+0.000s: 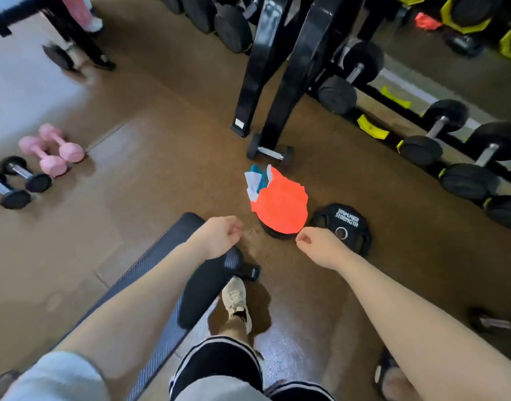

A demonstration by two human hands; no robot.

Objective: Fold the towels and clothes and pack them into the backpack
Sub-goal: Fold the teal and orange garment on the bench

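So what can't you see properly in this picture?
- Head view: no backpack inside the frame.
- Orange cloth covers most of a black weight plate beneath it.
- Curled fingers of the left hand and right hand hide both palms.
- Top-left corner: motion blur.

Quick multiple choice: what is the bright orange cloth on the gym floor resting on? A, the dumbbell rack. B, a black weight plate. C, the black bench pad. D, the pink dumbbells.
B: the orange cloth drapes over a black weight plate whose dark edge shows beneath it, beside a second plate with white lettering, apart from the bench and the pink dumbbells.
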